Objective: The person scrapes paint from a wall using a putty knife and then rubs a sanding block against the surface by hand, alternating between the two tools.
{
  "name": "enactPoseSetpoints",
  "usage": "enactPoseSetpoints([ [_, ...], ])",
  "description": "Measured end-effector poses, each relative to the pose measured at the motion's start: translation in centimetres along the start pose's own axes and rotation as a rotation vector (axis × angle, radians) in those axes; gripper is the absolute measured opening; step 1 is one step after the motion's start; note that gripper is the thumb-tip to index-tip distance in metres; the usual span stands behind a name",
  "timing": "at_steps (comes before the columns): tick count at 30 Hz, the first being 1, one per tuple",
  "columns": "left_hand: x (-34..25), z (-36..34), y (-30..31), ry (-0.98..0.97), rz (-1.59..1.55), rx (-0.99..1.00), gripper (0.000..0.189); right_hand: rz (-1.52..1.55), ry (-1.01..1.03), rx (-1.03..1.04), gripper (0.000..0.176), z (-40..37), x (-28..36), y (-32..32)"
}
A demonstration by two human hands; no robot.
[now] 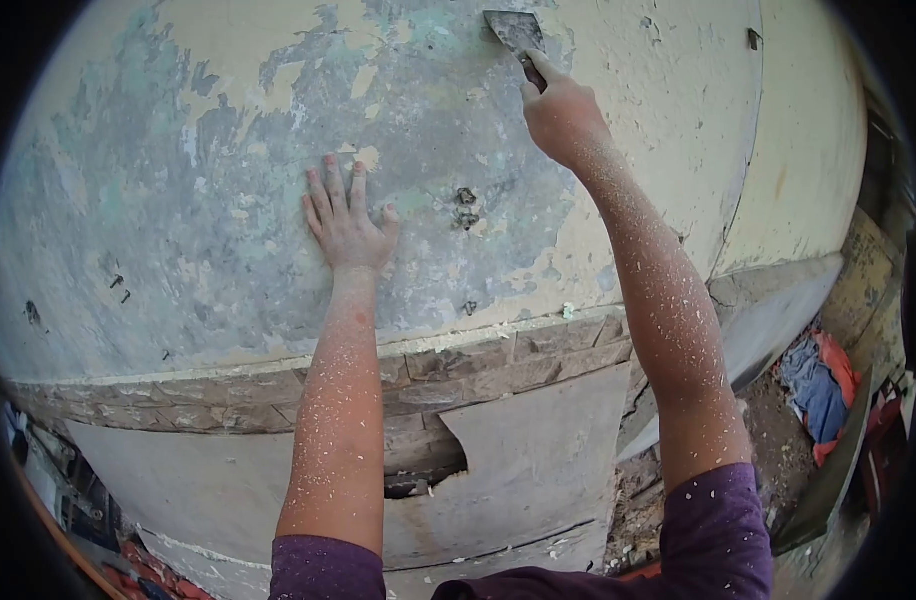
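Observation:
My right hand [566, 115] is wrapped round the dark handle of a paint scraper [518, 32], whose wide metal blade lies against the wall near the top of the view. My left hand [354, 228] rests flat on the wall [248, 200], fingers spread, with nothing in it. Around both hands the cream paint is patchy, and grey plaster with greenish traces shows through. Pale paint flakes and dust cover both my forearms.
Small metal fixings [466, 208] stick out of the wall right of my left hand. Below runs a brick ledge [458, 368], then a board [538, 450] with a broken-out hole. Blue and red cloth [818, 385] lies among debris at lower right.

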State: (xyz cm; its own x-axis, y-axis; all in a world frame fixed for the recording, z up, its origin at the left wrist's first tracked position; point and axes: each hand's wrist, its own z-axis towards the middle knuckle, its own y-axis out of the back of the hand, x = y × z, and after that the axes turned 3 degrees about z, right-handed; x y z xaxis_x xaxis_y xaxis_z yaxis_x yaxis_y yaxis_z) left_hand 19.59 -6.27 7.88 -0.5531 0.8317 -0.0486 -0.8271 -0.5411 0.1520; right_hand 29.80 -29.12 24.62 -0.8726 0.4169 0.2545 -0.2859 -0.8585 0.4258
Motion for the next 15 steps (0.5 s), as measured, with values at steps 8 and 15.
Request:
enactPoseSetpoints([
  [8,0.3,0.1,-0.3,-0.015,-0.011,-0.023,0.072,0.241,-0.252,0.141,0.046,5.7,4.0,2.4],
  [15,0.3,0.0,0.0,-0.013,-0.006,-0.008,0.073,-0.116,0.187,-0.203,0.042,4.3,2.0,0.1],
])
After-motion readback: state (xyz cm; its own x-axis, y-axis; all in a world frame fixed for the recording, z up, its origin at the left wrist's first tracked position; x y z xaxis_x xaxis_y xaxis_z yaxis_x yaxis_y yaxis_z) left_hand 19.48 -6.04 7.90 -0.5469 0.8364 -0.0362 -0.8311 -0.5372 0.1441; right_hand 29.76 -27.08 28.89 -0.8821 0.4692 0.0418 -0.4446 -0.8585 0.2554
